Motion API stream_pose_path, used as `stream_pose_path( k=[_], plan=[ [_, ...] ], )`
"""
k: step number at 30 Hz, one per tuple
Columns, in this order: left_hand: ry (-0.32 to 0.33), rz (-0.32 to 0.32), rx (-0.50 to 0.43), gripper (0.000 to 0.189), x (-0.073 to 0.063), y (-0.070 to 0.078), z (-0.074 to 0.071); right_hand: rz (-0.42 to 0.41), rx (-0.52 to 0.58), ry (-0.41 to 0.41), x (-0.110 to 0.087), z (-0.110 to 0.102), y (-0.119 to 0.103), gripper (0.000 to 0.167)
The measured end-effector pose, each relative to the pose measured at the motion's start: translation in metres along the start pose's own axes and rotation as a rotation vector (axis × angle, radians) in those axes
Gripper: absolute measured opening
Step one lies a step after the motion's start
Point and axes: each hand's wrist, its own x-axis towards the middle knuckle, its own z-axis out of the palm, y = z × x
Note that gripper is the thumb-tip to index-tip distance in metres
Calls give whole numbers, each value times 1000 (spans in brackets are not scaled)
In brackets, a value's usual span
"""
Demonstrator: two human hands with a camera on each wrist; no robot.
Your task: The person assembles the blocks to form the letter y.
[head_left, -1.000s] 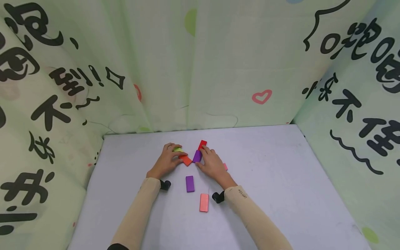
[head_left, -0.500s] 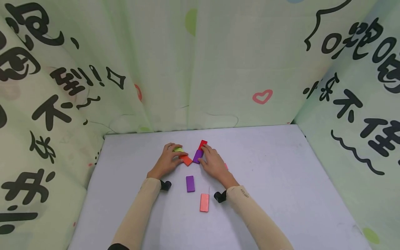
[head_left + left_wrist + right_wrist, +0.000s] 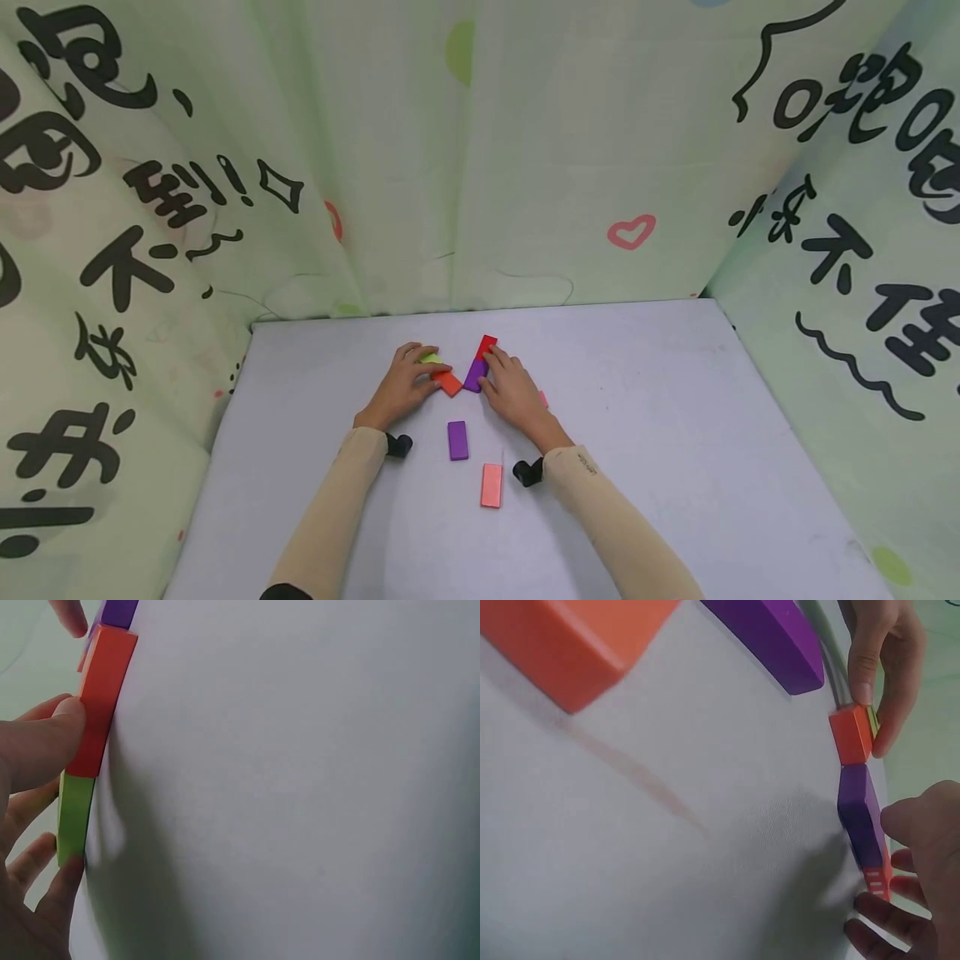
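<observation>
An orange block (image 3: 447, 383) and a green block (image 3: 73, 817) stand end to end in a slanting row. My left hand (image 3: 400, 386) pinches the orange block, its thumb on the near face, while other fingers touch the green one. A purple block (image 3: 475, 377) meets the orange block's right end, and a red block (image 3: 486, 346) continues from it, away from me, so the row bends into a V. My right hand (image 3: 513, 392) is beside these two, fingers loosely bent at the red block and thumb at the purple block's right side.
Nearer to me on the white table (image 3: 652, 467) lie a second purple block (image 3: 457, 440) and a salmon-pink block (image 3: 491, 486). A pink block (image 3: 543, 398) shows partly behind the right hand. Printed curtains (image 3: 540, 167) surround the table's back and sides.
The right thumb has moved from the purple block's near end to its right side, and the right hand sits slightly farther right. The purple block has shifted slightly. The left hand keeps its hold.
</observation>
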Motion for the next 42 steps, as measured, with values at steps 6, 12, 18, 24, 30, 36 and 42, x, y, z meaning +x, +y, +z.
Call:
stream_pose_path(
  k=[6,12,18,24,30,36,42],
  plan=[
    [79,8,-45,38,-3,-2,5,19,70,60,-8,-2,-1,55],
    [160,-12,-118,41,-7,-8,12,10,141,135,-26,-2,-1,46],
    [218,-16,-197,38,-6,-14,19,11,137,203,-47,0,2,39],
    [248,-19,-210,33,-5,-16,22,91,122,354,-64,-2,14,37],
    [246,-53,-214,31,-5,-16,23,174,152,319,-75,-2,29,42],
    [269,-41,-233,30,-6,-16,22,173,171,318,-80,1,37,44],
    [283,-42,-257,29,-6,-16,24,163,167,345,-82,2,38,44]
  ],
)
